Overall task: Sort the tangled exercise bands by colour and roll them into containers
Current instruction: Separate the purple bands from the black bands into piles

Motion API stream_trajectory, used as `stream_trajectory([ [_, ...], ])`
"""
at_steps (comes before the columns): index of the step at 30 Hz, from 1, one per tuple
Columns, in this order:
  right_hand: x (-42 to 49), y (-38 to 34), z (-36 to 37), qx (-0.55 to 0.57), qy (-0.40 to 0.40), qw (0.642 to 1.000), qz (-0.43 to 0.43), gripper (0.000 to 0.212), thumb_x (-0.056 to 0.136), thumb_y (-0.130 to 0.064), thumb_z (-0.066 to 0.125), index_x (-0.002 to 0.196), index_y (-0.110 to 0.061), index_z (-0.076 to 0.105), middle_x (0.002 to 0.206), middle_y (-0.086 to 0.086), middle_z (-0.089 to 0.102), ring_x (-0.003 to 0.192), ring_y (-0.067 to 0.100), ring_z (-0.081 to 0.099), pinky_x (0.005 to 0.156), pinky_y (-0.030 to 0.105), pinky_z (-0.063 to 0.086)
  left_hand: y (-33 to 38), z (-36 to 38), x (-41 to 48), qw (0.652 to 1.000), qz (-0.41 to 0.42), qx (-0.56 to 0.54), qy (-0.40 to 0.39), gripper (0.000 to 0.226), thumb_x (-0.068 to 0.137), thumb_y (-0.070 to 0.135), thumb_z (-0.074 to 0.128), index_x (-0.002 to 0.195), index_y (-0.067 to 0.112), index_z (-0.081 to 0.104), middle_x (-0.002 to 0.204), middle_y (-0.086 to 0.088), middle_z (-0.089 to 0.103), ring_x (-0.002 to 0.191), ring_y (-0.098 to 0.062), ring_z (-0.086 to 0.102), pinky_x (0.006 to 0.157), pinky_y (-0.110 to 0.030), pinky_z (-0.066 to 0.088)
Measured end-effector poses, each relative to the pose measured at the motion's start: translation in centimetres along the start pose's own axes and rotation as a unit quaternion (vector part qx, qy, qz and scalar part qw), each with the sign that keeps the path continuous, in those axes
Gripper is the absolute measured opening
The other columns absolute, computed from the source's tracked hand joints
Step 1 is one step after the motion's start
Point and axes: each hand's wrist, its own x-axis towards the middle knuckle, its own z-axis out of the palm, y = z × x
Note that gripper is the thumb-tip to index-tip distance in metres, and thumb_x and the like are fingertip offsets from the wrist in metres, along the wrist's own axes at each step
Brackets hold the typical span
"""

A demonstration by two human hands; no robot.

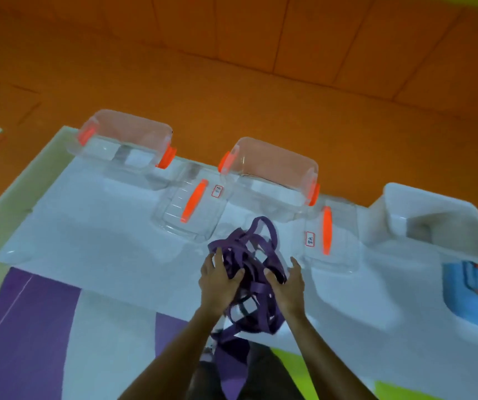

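**Both hands on purple tangle, boxes open behind**

Head view: purple bands [256, 249] sit in one knotted heap at centre frame on the white sheet [93, 235]; loose ends trail toward 6 o'clock, over the person's lap. The left hand [217, 281] holds the heap from its 9 o'clock side and the right hand [288, 287] from 3 o'clock. Fingers [218, 256] of each hand curl onto the straps, w/ thumbs dug into the tangle, so both grip it.

At 11 o'clock of the heap lies a clear lid [174, 215] w/ orange handle, and beyond it a clear box [125, 145], open. At 12 o'clock there's a 2nd clear box [272, 174], its lid [338, 255] lying at 2 o'clock just beside the heap. At 3 o'clock, well apart, stands a white tub [434, 209] w/ a blue lid [462, 301] nearer the frame edge. Orange floor [232, 67] lies beyond the sheet.
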Motion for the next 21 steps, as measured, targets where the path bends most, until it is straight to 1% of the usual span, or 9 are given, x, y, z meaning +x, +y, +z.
stream_trajectory([
  [1,-0.4,-0.1,-0.2,-0.031,0.014,0.999,-0.004,0.093,0.088,-0.053,0.078,0.161,-0.023,0.029,0.158,0.010,0.044,0.149,0.033,0.036,0.119,0.054,0.037,0.0,-0.6,0.6,0.999,0.023,0.037,0.012,0.085,0.095,0.053,0.066,0.162,0.020,0.026,0.164,-0.013,0.029,0.151,-0.038,0.027,0.119,-0.056,0.033],
  [3,-1.0,-0.5,-0.5,-0.086,0.029,0.996,-0.017,0.090,0.091,-0.051,0.074,0.163,-0.022,0.028,0.165,0.008,0.034,0.154,0.033,0.024,0.123,0.055,0.030,0.6,-1.7,2.2,0.989,0.085,0.100,0.065,0.061,0.094,0.047,0.065,0.146,0.020,0.047,0.151,-0.011,0.045,0.142,-0.036,0.040,0.111,-0.052,0.041],
  [6,-1.3,-0.1,-0.9,-0.131,0.028,0.991,-0.026,0.081,0.094,-0.049,0.070,0.161,-0.022,0.032,0.164,0.008,0.036,0.153,0.032,0.026,0.123,0.053,0.029,3.2,-3.9,4.3,0.973,0.147,0.139,0.111,0.027,0.091,0.042,0.064,0.101,0.017,0.065,0.106,-0.005,0.063,0.104,-0.031,0.060,0.084,-0.043,0.049],
  [8,-1.5,0.3,-1.0,-0.142,0.018,0.990,-0.017,0.074,0.096,-0.049,0.068,0.158,-0.021,0.038,0.160,0.009,0.041,0.151,0.032,0.031,0.121,0.050,0.031,5.1,-5.0,5.6,0.964,0.178,0.164,0.109,0.022,0.091,0.038,0.063,0.090,0.017,0.065,0.094,-0.003,0.064,0.093,-0.029,0.061,0.075,-0.039,0.046],
  [10,-1.7,0.7,-1.2,-0.133,0.025,0.991,-0.021,0.069,0.096,-0.047,0.069,0.154,-0.019,0.044,0.154,0.010,0.048,0.146,0.033,0.038,0.118,0.049,0.036,6.6,-5.4,7.3,0.945,0.245,0.181,0.118,0.016,0.091,0.031,0.064,0.096,0.016,0.066,0.099,-0.004,0.065,0.096,-0.028,0.062,0.076,-0.037,0.044],
  [13,-1.9,0.7,-1.7,-0.123,0.034,0.991,-0.035,0.061,0.096,-0.043,0.070,0.149,-0.021,0.050,0.147,0.005,0.054,0.141,0.029,0.042,0.115,0.047,0.038,8.5,-5.3,10.4,0.904,0.347,0.223,0.111,0.036,0.092,0.026,0.069,0.127,0.017,0.063,0.137,-0.010,0.058,0.130,-0.034,0.053,0.104,-0.050,0.044],
  [16,-1.4,0.8,-2.3,-0.121,0.034,0.992,-0.032,0.058,0.096,-0.035,0.069,0.149,-0.020,0.051,0.149,0.004,0.054,0.142,0.028,0.042,0.115,0.045,0.037,10.6,-4.9,13.1,0.866,0.378,0.316,0.083,0.059,0.100,0.034,0.064,0.154,0.024,0.045,0.163,-0.010,0.037,0.155,-0.033,0.027,0.123,-0.061,0.019],
  [19,-0.9,1.5,-3.0,-0.132,0.024,0.990,-0.031,0.063,0.097,-0.040,0.069,0.153,-0.021,0.046,0.154,0.005,0.050,0.146,0.028,0.039,0.118,0.047,0.037,12.4,-4.0,14.8,0.850,0.364,0.379,0.033,0.059,0.107,0.039,0.053,0.161,0.032,0.032,0.166,-0.003,0.034,0.158,-0.029,0.021,0.124,-0.065,0.003],
  [21,-0.7,1.9,-3.5,-0.129,0.019,0.991,-0.028,0.062,0.099,-0.039,0.066,0.154,-0.021,0.044,0.154,0.006,0.049,0.146,0.028,0.037,0.119,0.047,0.037,13.2,-3.6,15.0,0.854,0.353,0.381,0.025,0.049,0.107,0.032,0.053,0.155,0.033,0.042,0.153,0.000,0.053,0.148,-0.027,0.041,0.123,-0.067,0.008],
])
